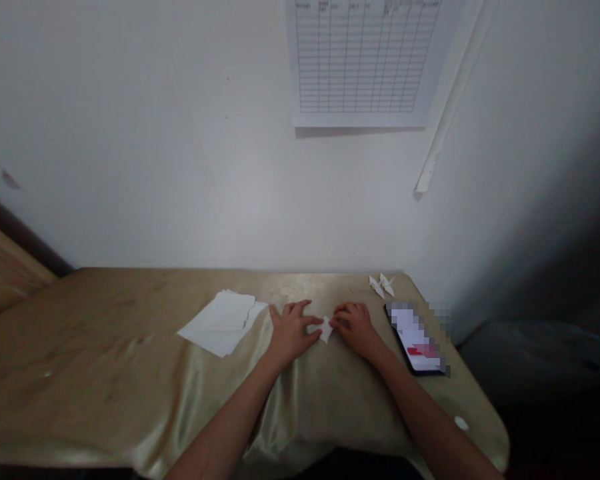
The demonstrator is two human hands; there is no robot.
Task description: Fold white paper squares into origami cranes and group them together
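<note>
A small piece of folded white paper [326,330] lies on the gold cloth between my two hands. My left hand [293,330] has its thumb and index finger at the paper's left edge, while its other fingers spread over the cloth. At the opposite edge, the bent fingers of my right hand [356,327] pinch the paper. The exact finger contact is too small to make out fully. Two folded paper cranes [382,285] sit near the back right corner of the table.
Left of my hands lies a loose stack of white paper sheets [220,323]. A phone [416,340] with a lit, partly blurred screen rests on the right. A white scrap [461,423] is near the right edge. Behind the table [105,373], a printed chart [363,67] hangs on the wall.
</note>
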